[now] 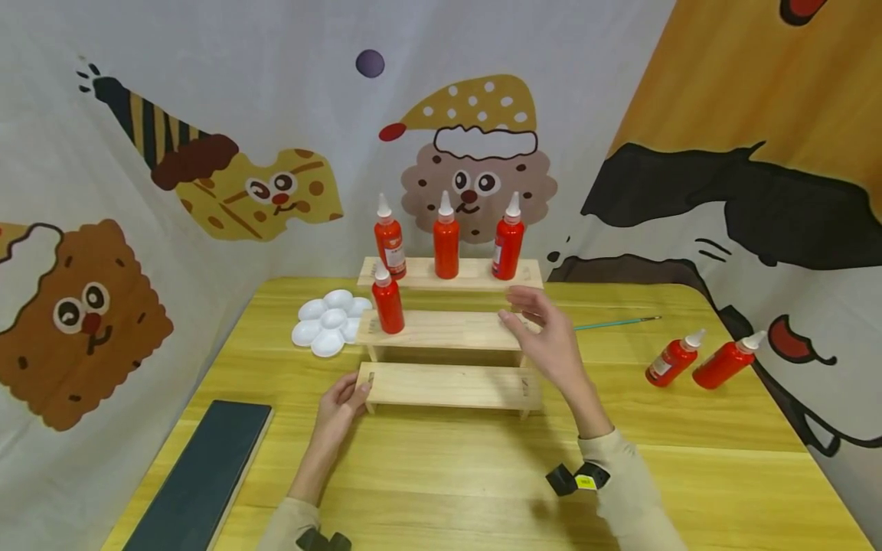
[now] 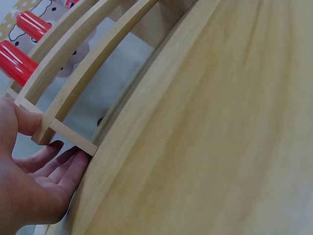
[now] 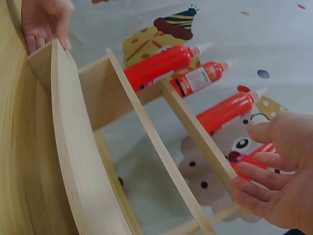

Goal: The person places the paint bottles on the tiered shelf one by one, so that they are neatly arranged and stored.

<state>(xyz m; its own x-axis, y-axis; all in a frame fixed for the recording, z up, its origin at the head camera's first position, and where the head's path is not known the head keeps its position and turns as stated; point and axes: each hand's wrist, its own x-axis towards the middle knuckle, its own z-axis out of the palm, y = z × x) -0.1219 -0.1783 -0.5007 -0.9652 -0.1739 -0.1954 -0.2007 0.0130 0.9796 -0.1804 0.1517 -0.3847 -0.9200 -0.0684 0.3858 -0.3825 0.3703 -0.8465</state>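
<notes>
A three-step wooden display stand (image 1: 448,385) rises away from me on the table. My left hand (image 1: 341,404) grips the left end of its lowest step, thumb on the board and fingers beside the leg, as the left wrist view shows. My right hand (image 1: 551,340) hovers by the right end of the middle step, fingers spread loosely and holding nothing. One red paint bottle (image 1: 389,308) with a white nozzle stands on the left of the middle step. Along the top step are three more, a left bottle (image 1: 394,256), a middle bottle (image 1: 446,249) and a right bottle (image 1: 507,249).
Two red bottles, a nearer one (image 1: 667,366) and a farther-right one (image 1: 723,367), lean at the table's right. A teal paintbrush (image 1: 613,324) lies behind my right hand. Left of the stand is a white flower-shaped palette (image 1: 324,334), and a dark flat board (image 1: 203,474) lies at the left edge.
</notes>
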